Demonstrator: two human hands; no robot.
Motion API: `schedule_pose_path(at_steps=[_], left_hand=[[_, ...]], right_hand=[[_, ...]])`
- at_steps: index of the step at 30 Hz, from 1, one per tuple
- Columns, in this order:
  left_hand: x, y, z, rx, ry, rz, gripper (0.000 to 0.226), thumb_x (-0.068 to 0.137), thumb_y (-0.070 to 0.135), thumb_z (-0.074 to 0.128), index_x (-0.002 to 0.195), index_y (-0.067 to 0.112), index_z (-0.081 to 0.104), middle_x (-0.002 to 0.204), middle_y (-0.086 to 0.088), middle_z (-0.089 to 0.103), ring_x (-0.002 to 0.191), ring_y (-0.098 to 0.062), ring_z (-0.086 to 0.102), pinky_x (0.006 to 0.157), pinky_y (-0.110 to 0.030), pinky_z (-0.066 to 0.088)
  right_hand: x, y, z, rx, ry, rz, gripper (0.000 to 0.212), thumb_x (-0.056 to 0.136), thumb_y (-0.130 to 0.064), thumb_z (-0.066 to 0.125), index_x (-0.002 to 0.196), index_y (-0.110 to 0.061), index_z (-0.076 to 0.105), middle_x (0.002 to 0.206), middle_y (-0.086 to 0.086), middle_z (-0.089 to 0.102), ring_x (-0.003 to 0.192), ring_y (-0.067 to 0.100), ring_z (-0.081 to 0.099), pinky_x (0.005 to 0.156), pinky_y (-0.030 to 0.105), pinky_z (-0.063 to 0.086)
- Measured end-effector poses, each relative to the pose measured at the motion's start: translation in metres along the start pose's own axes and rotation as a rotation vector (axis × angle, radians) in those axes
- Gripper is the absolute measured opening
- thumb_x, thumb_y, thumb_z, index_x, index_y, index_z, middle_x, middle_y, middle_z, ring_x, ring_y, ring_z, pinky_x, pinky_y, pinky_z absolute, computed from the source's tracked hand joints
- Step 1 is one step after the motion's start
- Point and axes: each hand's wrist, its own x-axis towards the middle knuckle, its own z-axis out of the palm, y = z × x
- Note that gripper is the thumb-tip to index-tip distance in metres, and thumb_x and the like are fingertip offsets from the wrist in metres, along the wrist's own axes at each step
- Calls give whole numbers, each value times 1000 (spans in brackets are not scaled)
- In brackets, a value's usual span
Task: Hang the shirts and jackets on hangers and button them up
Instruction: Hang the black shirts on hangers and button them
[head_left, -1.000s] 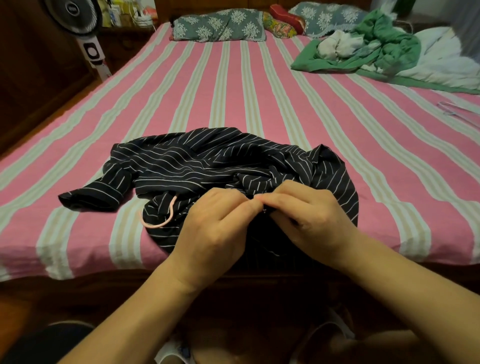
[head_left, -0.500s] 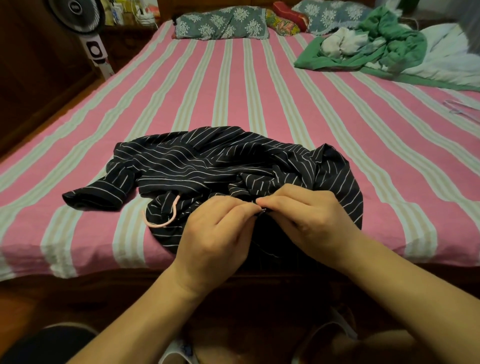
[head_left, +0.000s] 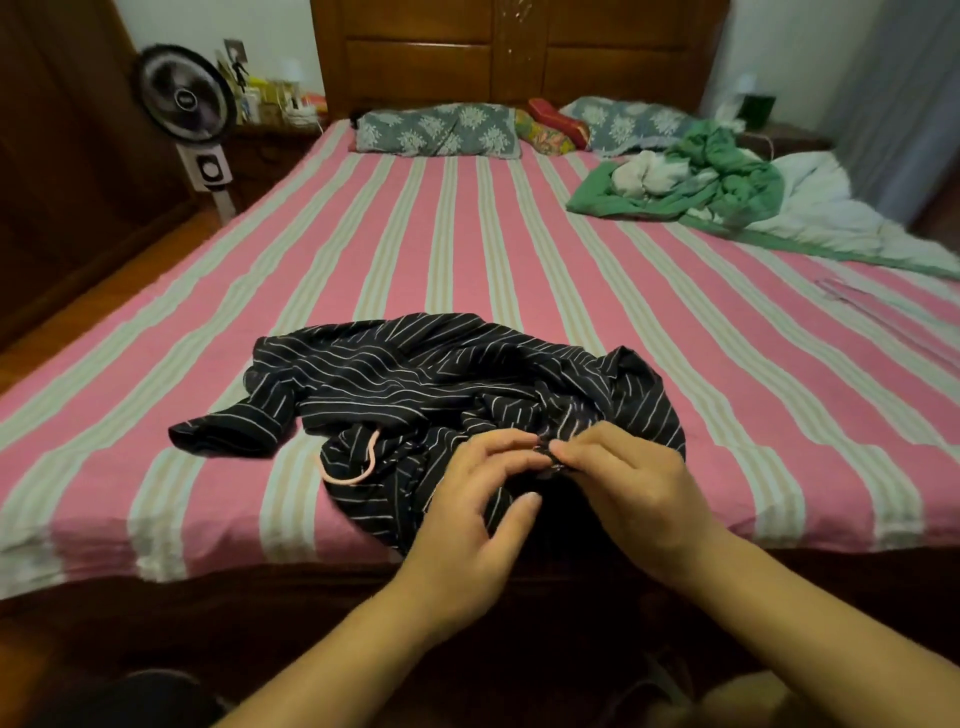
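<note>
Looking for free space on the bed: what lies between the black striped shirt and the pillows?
Head view: only bare pink striped sheet between the black striped shirt and the pillows.

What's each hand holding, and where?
Right hand pinches the shirt at its front edge. Left hand has fingers spread; no clear grip.

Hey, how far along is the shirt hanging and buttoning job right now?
Done: the pink hanger sits inside the black striped shirt. In hand: right hand pinches its placket; left hand open beside it. Left: the green garment pile lies untouched.
</note>
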Motion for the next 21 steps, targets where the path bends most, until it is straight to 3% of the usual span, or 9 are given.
schedule_pose_path(at_steps=[3, 6, 8, 10, 13, 16, 19, 21], left_hand=[[-1, -10, -26, 343, -54, 165, 53, 96, 26, 61, 148, 19, 50, 140, 6, 52, 132, -10, 48, 112, -28, 37], [0, -36, -59, 405, 96, -13, 38, 92, 22, 62, 130, 17, 65, 121, 3, 61, 115, -14, 55, 102, -35, 46], [-6, -56, -85, 543, 38, -139, 34, 88, 23, 69, 123, 19, 69, 115, 2, 63, 110, -19, 55, 98, -38, 48], [-18, -70, -105, 648, -94, -225, 38, 83, 25, 79, 120, 20, 70, 114, 1, 62, 107, -22, 57, 94, -40, 49], [-26, -76, -119, 762, -184, -227, 36, 73, 22, 87, 105, 20, 71, 100, 1, 65, 95, -27, 61, 77, -39, 51], [-17, -70, -126, 858, -162, -110, 24, 71, 15, 87, 84, 20, 68, 77, 2, 63, 72, -28, 61, 58, -37, 47], [11, -62, -140, 763, -52, -73, 6, 89, 14, 74, 89, 18, 68, 82, 5, 61, 79, -23, 57, 64, -36, 44], [46, -57, -153, 664, 57, -65, 2, 95, 16, 66, 94, 17, 66, 88, 9, 56, 83, -11, 48, 70, -26, 36]], right_hand=[[-15, 4, -21, -190, -152, -83, 20, 97, -8, 58, 109, -3, 74, 98, 7, 70, 77, 23, 67, 59, 34, 54], [-48, 20, -42, -452, -289, 200, 23, 73, -4, 75, 96, -6, 71, 91, 9, 66, 76, 32, 64, 58, 39, 53], [-66, 21, -53, -681, -512, 417, 29, 56, -3, 85, 81, -6, 71, 81, 11, 63, 78, 36, 57, 61, 47, 51], [-65, 12, -60, -791, -596, 546, 26, 54, -4, 85, 77, -5, 74, 88, 15, 68, 88, 40, 56, 72, 51, 50], [-17, -14, -53, -698, -472, 551, 27, 62, -6, 77, 89, -10, 74, 100, 8, 69, 97, 33, 53, 79, 46, 47], [44, -30, -17, -411, -396, 513, 29, 85, -10, 61, 111, -17, 71, 112, 0, 66, 108, 24, 51, 93, 38, 46], [83, -20, 32, -133, -525, 492, 40, 96, -24, 53, 136, -23, 57, 134, -1, 57, 125, 21, 44, 109, 37, 40], [105, -6, 61, -47, -600, 480, 58, 97, -37, 56, 150, -26, 39, 149, -1, 44, 137, 21, 34, 116, 38, 32]])
